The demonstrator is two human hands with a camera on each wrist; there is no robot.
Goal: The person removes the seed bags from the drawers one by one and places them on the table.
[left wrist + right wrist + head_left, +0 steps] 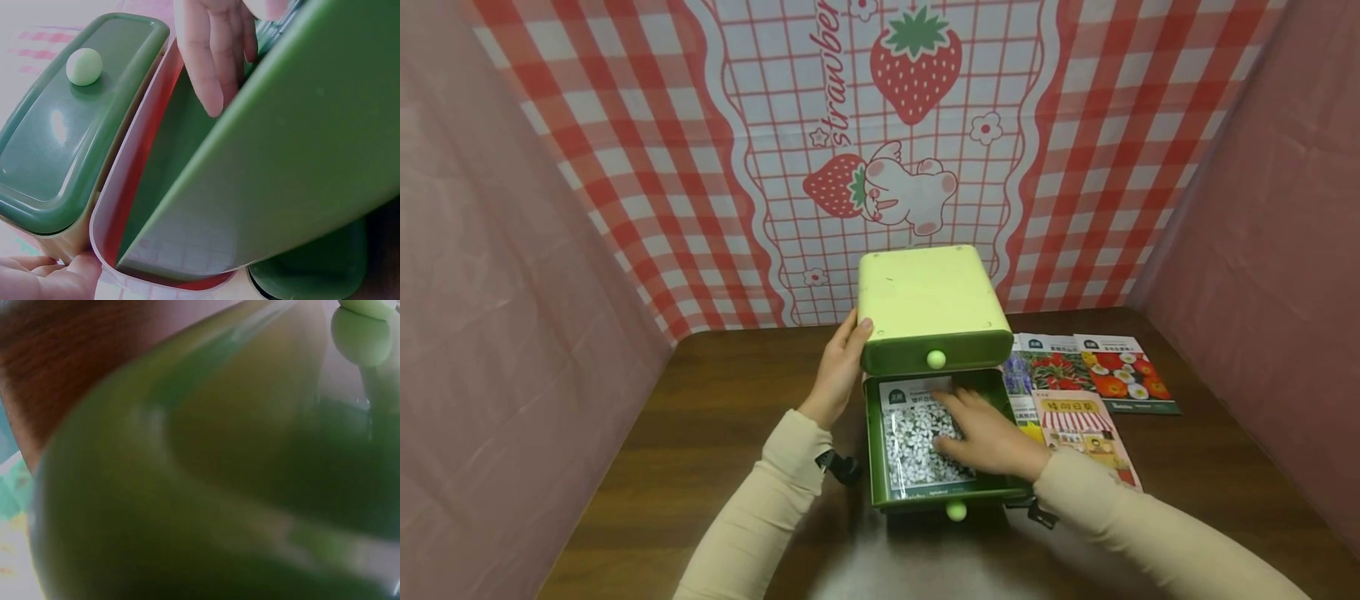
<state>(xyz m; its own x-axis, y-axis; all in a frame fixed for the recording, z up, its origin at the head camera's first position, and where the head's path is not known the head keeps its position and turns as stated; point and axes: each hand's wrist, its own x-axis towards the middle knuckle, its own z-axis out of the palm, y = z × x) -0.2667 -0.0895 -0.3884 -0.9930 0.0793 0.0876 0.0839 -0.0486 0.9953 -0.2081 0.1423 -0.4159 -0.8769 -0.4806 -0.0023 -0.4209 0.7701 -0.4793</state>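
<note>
A small chest of drawers (928,292) with a pale yellow-green top stands on the table, its upper drawer front (69,137) closed. Below that, a green drawer (874,450) is pulled out towards me. Inside lies a flower seed packet (917,450) with a picture of white flowers. My right hand (988,433) reaches into this drawer, its extended fingers over the packet's right part; whether they press on it I cannot tell. My left hand (838,371) rests against the chest's left side, thumb at the front corner. In the right wrist view the blurred drawer (156,506) hides the hand.
Several more flower seed packets (1123,375) lie on the table right of the chest, some overlapping. Nearest among them is a pink illustrated packet (1090,433), close to the right forearm. A red-and-white checked strawberry cloth (647,167) hangs behind the brown table (730,400).
</note>
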